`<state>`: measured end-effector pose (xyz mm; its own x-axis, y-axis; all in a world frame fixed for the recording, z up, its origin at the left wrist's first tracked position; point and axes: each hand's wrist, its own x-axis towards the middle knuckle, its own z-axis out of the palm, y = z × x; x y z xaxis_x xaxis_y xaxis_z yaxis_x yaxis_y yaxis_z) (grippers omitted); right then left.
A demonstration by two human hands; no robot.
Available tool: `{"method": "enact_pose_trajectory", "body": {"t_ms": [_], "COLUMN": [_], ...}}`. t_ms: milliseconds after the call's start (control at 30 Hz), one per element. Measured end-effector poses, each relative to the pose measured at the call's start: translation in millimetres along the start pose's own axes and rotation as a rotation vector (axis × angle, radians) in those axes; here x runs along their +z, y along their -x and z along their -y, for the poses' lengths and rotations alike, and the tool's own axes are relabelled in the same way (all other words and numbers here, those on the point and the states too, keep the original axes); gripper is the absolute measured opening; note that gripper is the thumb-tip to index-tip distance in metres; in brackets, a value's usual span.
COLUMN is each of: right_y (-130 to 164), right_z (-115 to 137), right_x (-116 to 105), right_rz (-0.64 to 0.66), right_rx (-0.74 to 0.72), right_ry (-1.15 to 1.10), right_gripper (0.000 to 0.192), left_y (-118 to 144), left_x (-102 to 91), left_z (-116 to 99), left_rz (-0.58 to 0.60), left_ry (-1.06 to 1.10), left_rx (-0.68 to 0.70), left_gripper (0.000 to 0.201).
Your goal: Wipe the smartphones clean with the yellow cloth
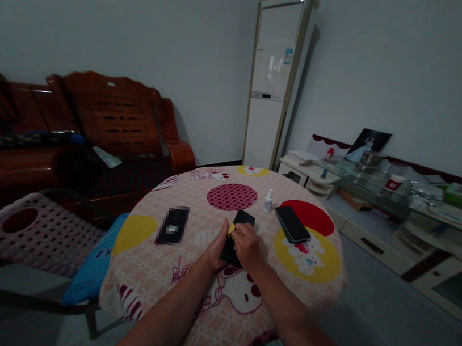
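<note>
My left hand (217,248) grips the side of a black phone (239,226) over the round table (147,276) with its pink cartoon cloth. My right hand (246,245) lies on top of the phone and pinches a small yellow cloth (231,228) against it. A second black phone (291,224) lies to the right on a red and yellow patch. Left of my hands lies a dark flat device (172,225), blurred. A small white dropper bottle (269,200) stands upright beyond the phones.
A pink perforated plastic chair (29,230) with a blue cushion (92,268) stands at the left. Behind it is a brown wooden sofa (92,119). A tall white air conditioner (273,81) stands in the corner. A cluttered glass TV stand (402,203) runs along the right wall.
</note>
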<state>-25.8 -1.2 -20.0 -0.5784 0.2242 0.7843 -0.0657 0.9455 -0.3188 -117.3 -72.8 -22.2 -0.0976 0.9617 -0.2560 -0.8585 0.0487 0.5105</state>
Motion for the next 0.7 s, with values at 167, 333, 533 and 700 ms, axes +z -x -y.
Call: {"method": "enact_pose_trajectory", "body": {"t_ms": [167, 333, 533, 700], "right_y": [-5, -6, -8, -9], "right_z": [-10, -20, -25, -33], "right_x": [-5, -5, -9, -10], "right_rz": [-0.062, -0.077, -0.085, -0.129], "right_rx": [0.003, 0.031, 0.073, 0.122], "right_ry": [0.026, 0.086, 0.142, 0.152], "right_gripper": [0.026, 0.027, 0.026, 0.026], "left_y": [2, 8, 8, 9], "left_x": [6.8, 11.4, 10.2, 9.5], "left_z": [4, 7, 10, 10], "left_rz": [-0.042, -0.065, -0.042, 0.034], "left_ry": [-0.127, -0.322, -0.477, -0.537], "left_rx": [0.024, -0.004, -0.017, -0.059], "left_gripper": [0.061, 0.068, 0.072, 0.081]}}
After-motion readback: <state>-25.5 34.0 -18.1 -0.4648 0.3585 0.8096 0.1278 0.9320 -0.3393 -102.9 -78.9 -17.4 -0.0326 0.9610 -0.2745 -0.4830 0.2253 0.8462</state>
